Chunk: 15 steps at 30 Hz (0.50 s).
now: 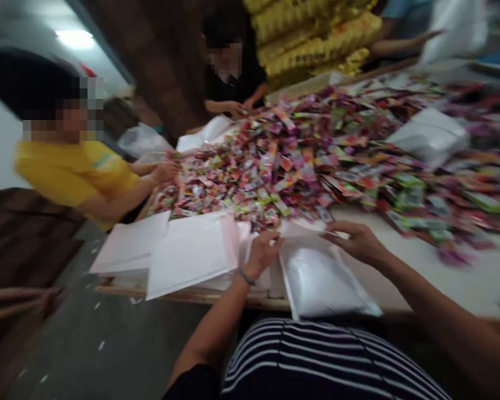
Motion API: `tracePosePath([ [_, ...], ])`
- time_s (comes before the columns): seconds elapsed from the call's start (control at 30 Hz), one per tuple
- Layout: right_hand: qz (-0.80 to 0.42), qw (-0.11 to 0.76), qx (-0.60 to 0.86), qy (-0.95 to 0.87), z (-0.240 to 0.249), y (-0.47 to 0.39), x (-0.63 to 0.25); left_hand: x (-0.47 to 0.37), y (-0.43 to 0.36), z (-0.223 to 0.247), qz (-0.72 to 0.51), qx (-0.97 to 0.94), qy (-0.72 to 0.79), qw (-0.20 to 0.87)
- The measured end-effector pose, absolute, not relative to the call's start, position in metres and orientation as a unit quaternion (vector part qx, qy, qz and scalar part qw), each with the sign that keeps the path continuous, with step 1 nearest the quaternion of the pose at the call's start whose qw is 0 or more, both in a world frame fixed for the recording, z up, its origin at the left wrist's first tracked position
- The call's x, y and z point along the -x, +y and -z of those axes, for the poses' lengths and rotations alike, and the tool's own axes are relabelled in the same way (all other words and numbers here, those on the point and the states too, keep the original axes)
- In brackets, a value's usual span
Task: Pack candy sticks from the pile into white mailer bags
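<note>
A filled white plastic bag (pixel 323 278) lies at the table's near edge in front of me, its top end facing away from me. My left hand (pixel 264 253) pinches the bag's upper left corner, fingers closed. At the upper right corner, my right hand (pixel 354 240) grips the edge between thumb and fingers. Flat white bags (pixel 194 247) lie stacked to the left of my left hand. Beyond my hands spreads a big heap of small colourful packets (pixel 283 161), some blurred.
A person in a yellow shirt (pixel 75 172) works at the left end of the table (pixel 400 283); another in black (pixel 237 78) stands at the far side. Another full white bag (pixel 431 136) rests on the heap. Yellow sacks (pixel 312 39) are stacked behind. Paper scraps litter the floor (pixel 120 344).
</note>
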State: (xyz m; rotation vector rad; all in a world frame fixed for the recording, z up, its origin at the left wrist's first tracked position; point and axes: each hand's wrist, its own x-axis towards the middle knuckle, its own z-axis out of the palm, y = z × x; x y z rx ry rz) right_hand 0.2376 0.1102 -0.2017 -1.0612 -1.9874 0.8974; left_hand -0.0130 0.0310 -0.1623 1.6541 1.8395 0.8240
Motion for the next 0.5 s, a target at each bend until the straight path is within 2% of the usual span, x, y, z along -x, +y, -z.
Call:
tracePosePath([
  [0.13,-0.337,0.299,0.362,-0.816,0.185,0.101,-0.251,0.026,0.026,0.166,-0.278,-0.692,0.618,0.248],
  [0.23,-0.325,0.272,0.373,-0.825,0.190,0.084,-0.263,0.035,0.013,0.174,-0.213,-0.796,0.558,0.103],
  [0.33,-0.325,0.275,0.376,-0.823,0.198,0.068,-0.272,0.038,-0.002,0.178,-0.134,-0.833,0.537,0.022],
  [0.5,-0.337,0.292,0.389,-0.806,0.205,0.067,-0.280,0.028,-0.010,0.172,-0.053,-0.858,0.510,-0.021],
])
